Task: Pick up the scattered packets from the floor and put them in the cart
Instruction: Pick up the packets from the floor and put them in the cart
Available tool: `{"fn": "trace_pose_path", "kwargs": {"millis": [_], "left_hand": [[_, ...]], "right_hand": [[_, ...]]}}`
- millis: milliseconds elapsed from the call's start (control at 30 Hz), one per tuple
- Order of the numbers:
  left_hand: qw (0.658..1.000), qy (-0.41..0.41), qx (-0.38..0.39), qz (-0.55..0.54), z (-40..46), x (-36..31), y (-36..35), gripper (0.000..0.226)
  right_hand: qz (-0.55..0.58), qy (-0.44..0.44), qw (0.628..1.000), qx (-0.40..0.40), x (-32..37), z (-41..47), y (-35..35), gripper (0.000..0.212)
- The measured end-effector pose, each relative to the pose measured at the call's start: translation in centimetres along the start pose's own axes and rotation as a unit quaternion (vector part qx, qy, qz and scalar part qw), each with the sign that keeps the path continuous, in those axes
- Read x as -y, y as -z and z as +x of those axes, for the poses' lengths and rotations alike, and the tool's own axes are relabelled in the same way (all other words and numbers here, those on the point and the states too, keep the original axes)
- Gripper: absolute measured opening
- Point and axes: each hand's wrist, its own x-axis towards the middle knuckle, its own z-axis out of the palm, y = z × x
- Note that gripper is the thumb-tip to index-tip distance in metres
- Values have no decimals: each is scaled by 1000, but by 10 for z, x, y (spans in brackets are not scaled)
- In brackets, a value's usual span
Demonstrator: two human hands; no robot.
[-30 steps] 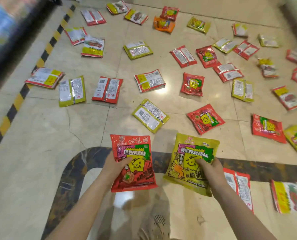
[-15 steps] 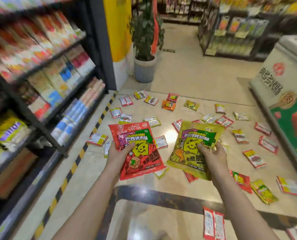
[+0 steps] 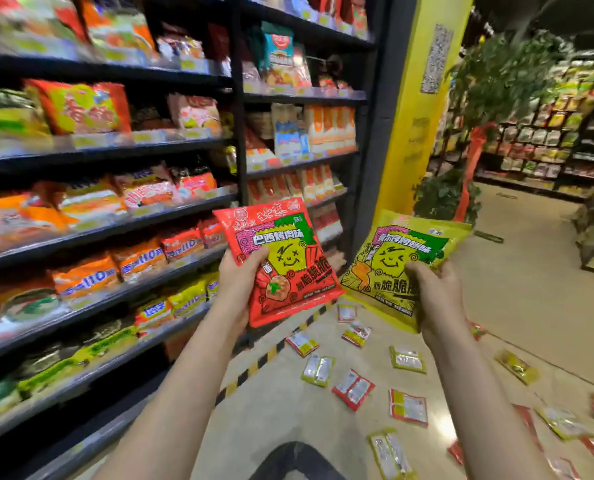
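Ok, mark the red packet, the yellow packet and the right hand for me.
red packet (image 3: 290,258): head view, on the printed face at its middle.
yellow packet (image 3: 389,258): head view, on the cartoon face on its front.
right hand (image 3: 434,299): head view, on the back of the hand.

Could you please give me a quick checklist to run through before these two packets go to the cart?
1. Left hand grips the red packet: ok.
2. Right hand grips the yellow packet: ok.
3. The two packets are apart, not tangled: ok.
4. Cart in sight: not ok, no cart shows in this view.
5. Path underfoot: not ok, packets lie scattered on the floor, such as a red one just ahead.
6. Room in the cart for both: cannot tell.
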Motion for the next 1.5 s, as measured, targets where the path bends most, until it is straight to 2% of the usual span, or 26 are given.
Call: {"fn": "trace_pose_path", "kwargs": {"millis": [100,200,367,533,667,767,933,1067,1300,1500], "left_hand": [[997,-35,-76,1,-34,-39,53,21],[982,-97,-159,17,-76,-76,113,15],[943,-162,-289,24,-163,-131,216,20],[869,-245,-429,29,-263,-178,323,24],[800,-293,-522,46,-355,-218,409,23],[753,-318,-573,61,-429,-246,469,14],[677,-337,-649,88,-545,-284,555,13],[634,-335,-693,71,-621,-304,614,22],[551,-341,-759,75,-710,-319,730,11],[518,-348,-779,66,-745,-371,868,12]], "right_hand": [[3,-9,996,91,9,-29,-48,14],[10,6,983,181,12,-72,-102,17],[38,-4,940,338,8,-166,-191,17],[46,10,881,472,1,-298,-273,17],[70,10,819,570,6,-428,-325,40],[88,14,766,636,13,-530,-357,29],[113,4,692,713,11,-688,-396,30],[124,-15,634,763,5,-801,-428,33],[88,-41,576,811,-31,-965,-503,60],[80,-80,532,839,-51,-1107,-611,56]]}}
